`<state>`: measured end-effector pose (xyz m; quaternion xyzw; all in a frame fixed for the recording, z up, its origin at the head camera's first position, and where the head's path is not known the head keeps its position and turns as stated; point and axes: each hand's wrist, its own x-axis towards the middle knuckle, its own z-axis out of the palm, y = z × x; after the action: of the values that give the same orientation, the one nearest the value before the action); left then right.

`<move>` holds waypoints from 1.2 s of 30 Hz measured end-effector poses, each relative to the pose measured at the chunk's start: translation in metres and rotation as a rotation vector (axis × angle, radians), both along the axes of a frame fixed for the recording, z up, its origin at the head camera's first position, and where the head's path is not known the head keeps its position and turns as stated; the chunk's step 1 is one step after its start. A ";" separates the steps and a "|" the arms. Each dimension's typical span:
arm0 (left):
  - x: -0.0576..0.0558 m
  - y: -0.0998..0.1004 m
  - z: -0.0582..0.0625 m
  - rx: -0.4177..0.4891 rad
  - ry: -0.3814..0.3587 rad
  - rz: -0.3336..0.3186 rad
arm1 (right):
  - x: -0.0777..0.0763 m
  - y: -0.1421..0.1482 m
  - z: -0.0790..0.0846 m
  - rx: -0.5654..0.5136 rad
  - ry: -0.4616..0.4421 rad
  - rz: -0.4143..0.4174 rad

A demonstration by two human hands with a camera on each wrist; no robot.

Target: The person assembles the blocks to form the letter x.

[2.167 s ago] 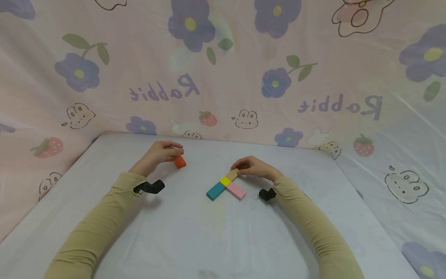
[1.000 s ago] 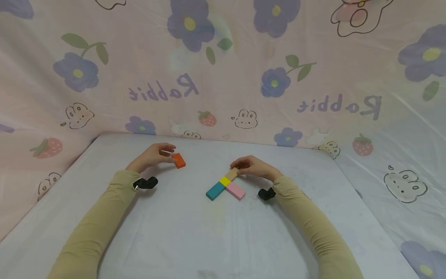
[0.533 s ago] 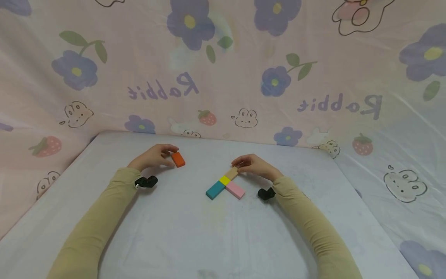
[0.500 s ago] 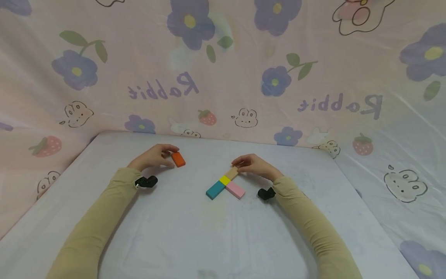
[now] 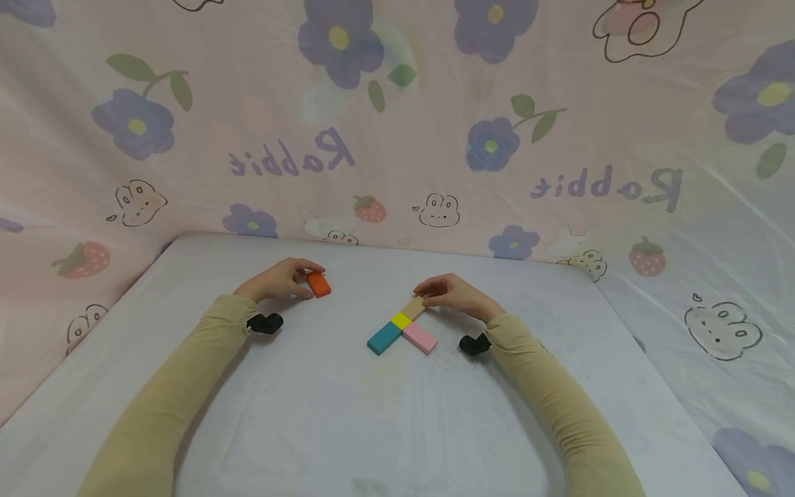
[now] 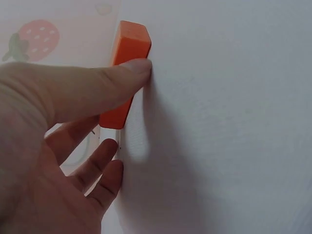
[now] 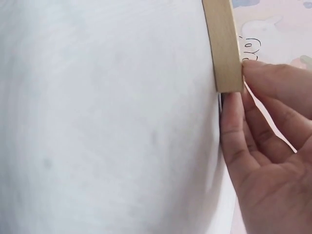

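My left hand pinches an orange block on the left of the white table. In the left wrist view the thumb lies across the orange block, an index finger goes behind it, and the other fingers hang loosely curled. My right hand holds the far end of a plain wooden block, its fingertips at the edge and end of that block in the right wrist view. A small yellow block adjoins the wooden block, with a teal block and a pink block meeting it.
A white cloth covers the table. Behind and at both sides hangs a pink curtain printed with flowers, rabbits and strawberries. Black wrist cameras stick out below the left sleeve and the right sleeve.
The left hand drew back from the orange block, which came to lie flatter, then moved slightly right with thumb and finger at it again. The right hand and the joined blocks stayed nearly still.
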<state>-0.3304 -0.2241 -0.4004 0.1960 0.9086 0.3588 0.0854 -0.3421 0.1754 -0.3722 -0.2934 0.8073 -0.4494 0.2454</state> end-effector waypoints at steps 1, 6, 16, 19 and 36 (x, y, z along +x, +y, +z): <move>0.000 0.000 0.000 0.000 -0.002 -0.002 | 0.000 0.000 0.000 0.002 0.003 -0.003; -0.001 -0.001 0.000 0.007 -0.011 -0.010 | 0.001 0.000 0.000 0.010 0.015 -0.008; -0.005 -0.002 -0.005 0.084 -0.021 -0.003 | 0.002 0.000 -0.001 0.006 0.030 -0.010; -0.005 -0.002 -0.006 0.100 -0.013 -0.004 | 0.002 0.000 -0.001 0.007 0.027 -0.008; -0.004 -0.003 -0.004 0.119 -0.038 -0.008 | -0.019 0.006 -0.028 0.004 0.033 -0.021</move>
<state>-0.3340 -0.2269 -0.4048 0.1977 0.8830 0.4155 0.0923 -0.3613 0.1810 -0.4007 -0.2918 0.8153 -0.4453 0.2277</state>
